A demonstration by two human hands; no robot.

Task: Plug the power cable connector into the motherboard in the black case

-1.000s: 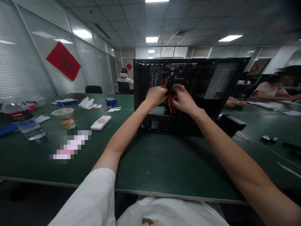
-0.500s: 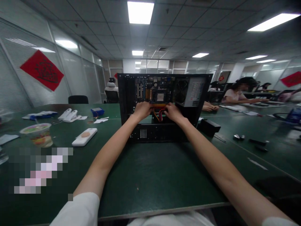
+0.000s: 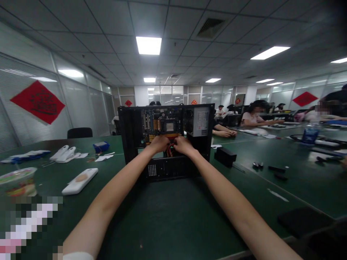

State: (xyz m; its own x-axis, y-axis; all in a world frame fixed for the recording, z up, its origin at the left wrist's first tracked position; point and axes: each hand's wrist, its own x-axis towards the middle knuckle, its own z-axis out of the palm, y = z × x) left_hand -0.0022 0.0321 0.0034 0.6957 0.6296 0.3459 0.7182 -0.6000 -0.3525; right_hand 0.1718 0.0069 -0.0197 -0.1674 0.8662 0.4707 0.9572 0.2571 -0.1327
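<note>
An open black computer case [image 3: 168, 169] stands upright before me, its inside facing me. The motherboard [image 3: 170, 124] is mounted at its back, and a silver power supply [image 3: 201, 122] fills the upper right corner. My left hand [image 3: 159, 144] reaches inside, its fingers curled at the lower edge of the motherboard. Opposite it, my right hand [image 3: 183, 145] has its fingers pinched together. Between the two hands runs an orange-red strip [image 3: 172, 136]. Red and yellow cables [image 3: 170, 150] hang just below it. My fingertips are hidden, so what they grip cannot be made out.
On the green table [image 3: 162, 213] lie a white power bank-like object [image 3: 80, 181], a blue box [image 3: 101, 147], a plastic cup [image 3: 18, 180] and a black box [image 3: 225, 156]. Small black parts [image 3: 277, 169] lie at right. Another person's hands [image 3: 227, 132] rest behind the case.
The view has tilted up and turned right, so the case appears lower and further left. Both hands remain at the orange-red strip inside the case.
</note>
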